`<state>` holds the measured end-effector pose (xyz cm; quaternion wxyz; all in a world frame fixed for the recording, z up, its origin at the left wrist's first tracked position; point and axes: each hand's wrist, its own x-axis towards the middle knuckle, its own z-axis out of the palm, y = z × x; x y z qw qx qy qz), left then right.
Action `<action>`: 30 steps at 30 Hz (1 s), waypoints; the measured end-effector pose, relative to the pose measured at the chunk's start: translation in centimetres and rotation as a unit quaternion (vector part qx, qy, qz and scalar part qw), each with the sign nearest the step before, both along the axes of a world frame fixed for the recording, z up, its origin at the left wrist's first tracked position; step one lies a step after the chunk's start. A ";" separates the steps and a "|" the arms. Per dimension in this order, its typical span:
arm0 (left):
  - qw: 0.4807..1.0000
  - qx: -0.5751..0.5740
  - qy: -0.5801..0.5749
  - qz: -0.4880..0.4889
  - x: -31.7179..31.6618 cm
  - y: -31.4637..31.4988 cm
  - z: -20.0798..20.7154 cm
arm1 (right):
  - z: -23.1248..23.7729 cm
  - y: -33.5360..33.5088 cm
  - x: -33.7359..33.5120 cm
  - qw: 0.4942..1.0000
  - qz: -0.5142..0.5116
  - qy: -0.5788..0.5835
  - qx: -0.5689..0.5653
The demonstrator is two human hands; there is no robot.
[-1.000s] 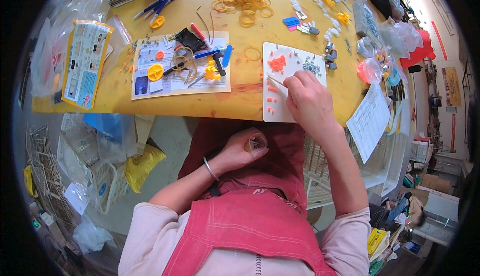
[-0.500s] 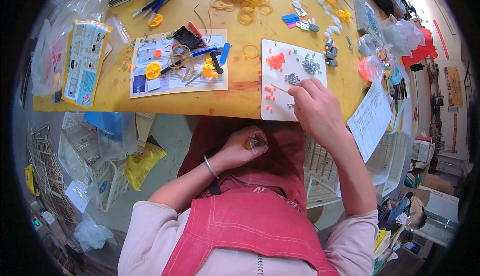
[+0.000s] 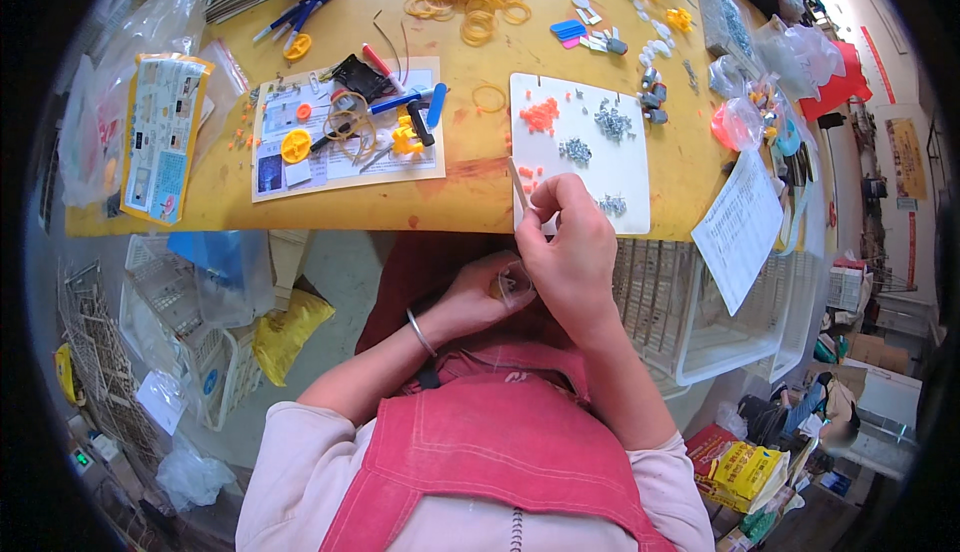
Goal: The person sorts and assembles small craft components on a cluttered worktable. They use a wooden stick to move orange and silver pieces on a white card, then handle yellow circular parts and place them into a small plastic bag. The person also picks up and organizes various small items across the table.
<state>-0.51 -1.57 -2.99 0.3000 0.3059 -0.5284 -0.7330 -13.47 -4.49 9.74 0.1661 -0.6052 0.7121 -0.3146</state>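
In my right hand [image 3: 572, 242], the thumb and fingers pinch a thin pale stick [image 3: 516, 182] that points away from me at the left edge of a white board [image 3: 632, 177]. Small orange pieces [image 3: 540, 115] lie in a heap on the board, with a few more beside the stick. Several heaps of small grey metal pieces [image 3: 574, 151] are spread across its middle and right side. Below the table edge, my left hand [image 3: 470, 297] is wrapped round a small clear plastic cup [image 3: 516, 287]. What the cup contains is too small to make out.
Left of the board, a printed sheet [image 3: 350, 174] carries yellow wheels, pens and a black part. Rubber bands [image 3: 470, 4] are piled farther back. Small motors [image 3: 653, 94] sit at the board's right, and a paper sheet [image 3: 738, 232] hangs over the table edge above white crates [image 3: 690, 332].
My right hand has come left and nearer to me, off the board's middle, and the stick has turned to point away. My left hand stays put with the cup.
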 end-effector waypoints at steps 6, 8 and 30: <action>1.000 -0.014 -0.019 -0.016 0.2 -0.1 -1.0 | -0.2 -0.2 0.1 1.000 -0.019 0.013 0.013; 0.998 -0.007 -0.032 -0.048 0.3 -0.2 -1.8 | -0.2 -0.1 0.0 0.999 -0.030 0.005 0.024; 0.998 -0.010 -0.041 -0.049 0.1 -0.1 -2.5 | 0.0 -0.5 -1.1 0.996 -0.054 -0.001 0.064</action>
